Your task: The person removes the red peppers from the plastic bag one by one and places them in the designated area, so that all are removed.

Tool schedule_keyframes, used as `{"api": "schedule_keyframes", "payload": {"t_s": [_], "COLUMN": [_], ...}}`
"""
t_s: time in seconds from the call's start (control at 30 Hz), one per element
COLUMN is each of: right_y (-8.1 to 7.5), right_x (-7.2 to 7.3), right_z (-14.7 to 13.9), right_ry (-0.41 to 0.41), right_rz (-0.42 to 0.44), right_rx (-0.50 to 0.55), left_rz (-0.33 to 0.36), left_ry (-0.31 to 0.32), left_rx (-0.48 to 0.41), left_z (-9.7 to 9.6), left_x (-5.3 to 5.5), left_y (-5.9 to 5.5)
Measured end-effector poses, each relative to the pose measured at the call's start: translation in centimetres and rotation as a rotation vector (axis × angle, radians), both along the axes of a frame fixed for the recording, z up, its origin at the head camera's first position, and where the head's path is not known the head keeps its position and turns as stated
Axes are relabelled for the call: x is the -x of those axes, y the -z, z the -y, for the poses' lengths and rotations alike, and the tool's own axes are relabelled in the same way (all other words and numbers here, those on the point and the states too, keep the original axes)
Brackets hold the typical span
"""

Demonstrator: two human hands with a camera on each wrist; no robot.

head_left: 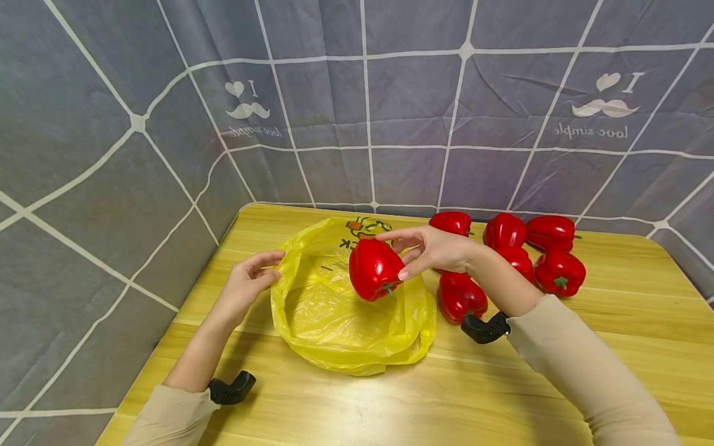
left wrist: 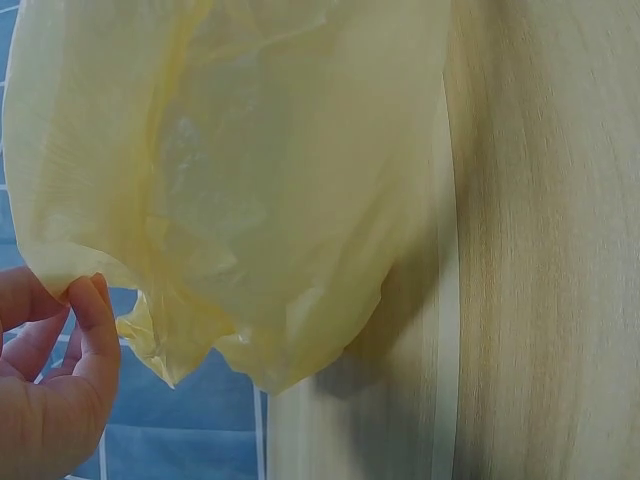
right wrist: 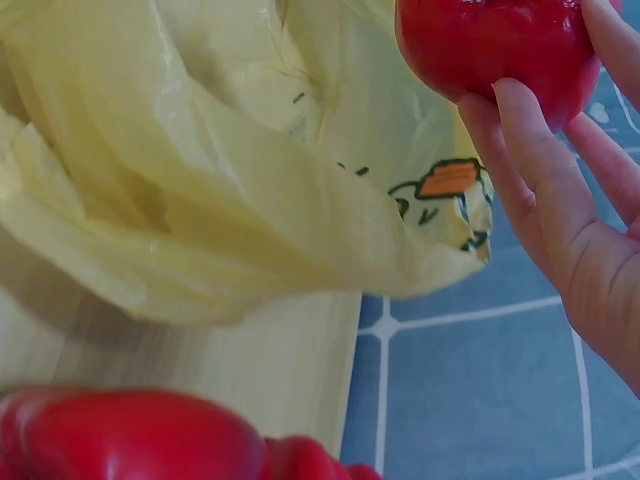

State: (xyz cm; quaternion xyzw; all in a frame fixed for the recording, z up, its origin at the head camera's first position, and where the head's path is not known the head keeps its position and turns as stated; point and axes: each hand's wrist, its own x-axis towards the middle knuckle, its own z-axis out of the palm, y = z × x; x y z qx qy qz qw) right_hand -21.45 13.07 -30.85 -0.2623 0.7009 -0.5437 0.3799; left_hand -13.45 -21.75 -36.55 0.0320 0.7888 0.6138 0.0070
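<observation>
A yellow plastic bag stands with its mouth spread wide on the wooden table. At its left rim, my left hand pinches the thin plastic between thumb and fingers; the left wrist view shows the same pinch by the left hand. My right hand grips a red bell pepper with a green stem, held over the bag's opening. In the right wrist view, fingers of the right hand wrap the side of that bell pepper.
Several more red bell peppers lie to the right of the bag, among them one bell pepper near its rim and another farther right. Behind the wooden table hangs a grey tile-patterned curtain.
</observation>
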Motion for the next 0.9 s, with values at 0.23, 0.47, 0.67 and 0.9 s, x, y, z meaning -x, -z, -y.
{"api": "schedule_keyframes", "payload": {"t_s": [0.23, 0.47, 0.67, 0.9], "right_y": [-0.7, -1.3, -1.7, -1.6], "right_x": [-0.1, -0.2, -0.5, -1.3], "right_z": [-2.1, -3.8, -5.1, -6.6], "right_ry": [0.039, 0.085, 0.103, 0.121], "right_rz": [-0.033, -0.069, -0.093, -0.082], "right_rx": [-0.033, -0.051, -0.059, -0.058], "left_rz": [0.003, 0.012, 0.006, 0.007], "left_ry": [0.005, 0.009, 0.012, 0.018], "left_rx": [0.0, -0.009, -0.01, -0.018], "left_z": [-0.1, -0.1, -0.2, 0.1], "left_x": [0.2, 0.2, 0.2, -0.1], "left_y": [0.2, 0.2, 0.3, 0.5]}}
